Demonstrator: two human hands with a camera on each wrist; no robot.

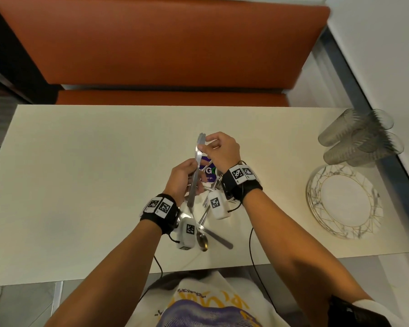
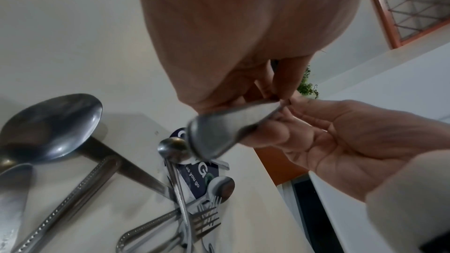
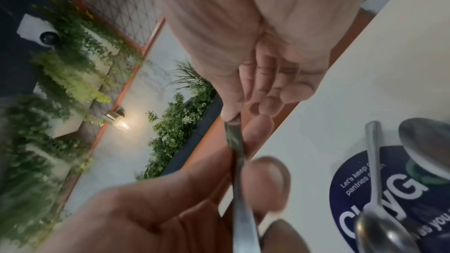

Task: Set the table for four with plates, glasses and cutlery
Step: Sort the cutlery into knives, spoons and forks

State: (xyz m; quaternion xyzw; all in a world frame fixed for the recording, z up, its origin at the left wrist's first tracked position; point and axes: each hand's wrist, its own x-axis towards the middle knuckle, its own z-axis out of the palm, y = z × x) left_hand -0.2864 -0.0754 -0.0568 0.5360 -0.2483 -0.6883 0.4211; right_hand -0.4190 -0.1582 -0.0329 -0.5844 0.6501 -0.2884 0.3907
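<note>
Over the middle of the cream table (image 1: 80,173), both hands hold one long steel piece of cutlery (image 1: 195,173) nearly upright. My left hand (image 1: 190,177) grips its handle; the broad handle end (image 2: 214,138) points down at the left wrist camera. My right hand (image 1: 204,147) pinches its upper part, seen edge-on as a thin strip (image 3: 237,161). Below the hands lies a loose pile of spoons, forks and a knife (image 1: 207,234). A stack of white gold-lined plates (image 1: 345,201) sits at the right edge, with ribbed glasses (image 1: 359,135) lying on their sides behind it.
A round dark-blue sticker (image 3: 380,189) is on the table under the pile. An orange bench (image 1: 163,43) runs along the far side. Bare tabletop stretches across the left half. Cables hang from both wrists over the near edge.
</note>
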